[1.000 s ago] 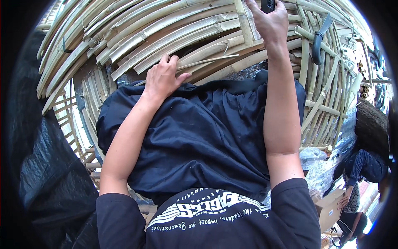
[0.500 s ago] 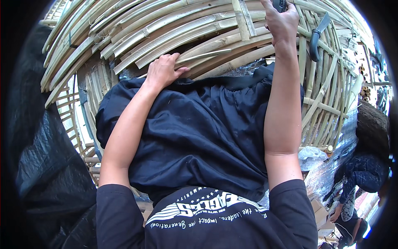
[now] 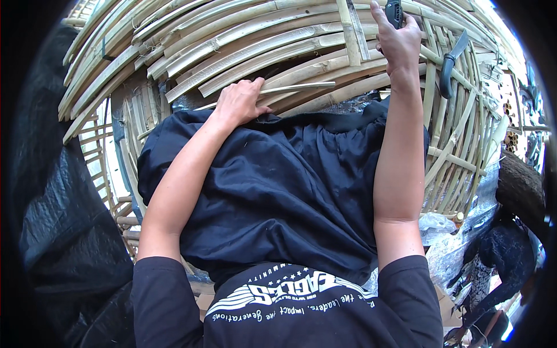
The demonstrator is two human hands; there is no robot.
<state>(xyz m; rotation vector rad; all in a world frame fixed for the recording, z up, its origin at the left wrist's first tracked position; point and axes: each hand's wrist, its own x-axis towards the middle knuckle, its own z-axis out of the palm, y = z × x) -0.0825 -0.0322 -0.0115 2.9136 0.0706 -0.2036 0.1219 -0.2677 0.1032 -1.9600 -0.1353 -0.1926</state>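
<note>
My left hand [image 3: 241, 102] is closed around a thin bamboo strip [image 3: 304, 87], just beyond the dark cloth over my lap. The strip sticks out to the right of the fingers; part of it is hidden under the hand. At the top right, my right hand [image 3: 399, 46] is stretched forward, its fingers wrapped round a small black object [image 3: 394, 13] whose kind I cannot make out. Long split bamboo slats [image 3: 255, 49] lie side by side ahead of both hands. To the right of my right hand, a knife [image 3: 450, 65] with a dark curved handle rests on the bamboo lattice.
Bamboo lattice [image 3: 452, 148] spreads along the right side. A clear plastic bag [image 3: 435, 223] lies near my right elbow. Black sheeting [image 3: 64, 232] hangs at the left. Another person [image 3: 507, 249] bends down at the lower right, near a dark log [image 3: 522, 180].
The view has shifted a little, so the bamboo and both hands appear slightly lower and further right. Both grips look the same. The person at the lower right has changed posture.
</note>
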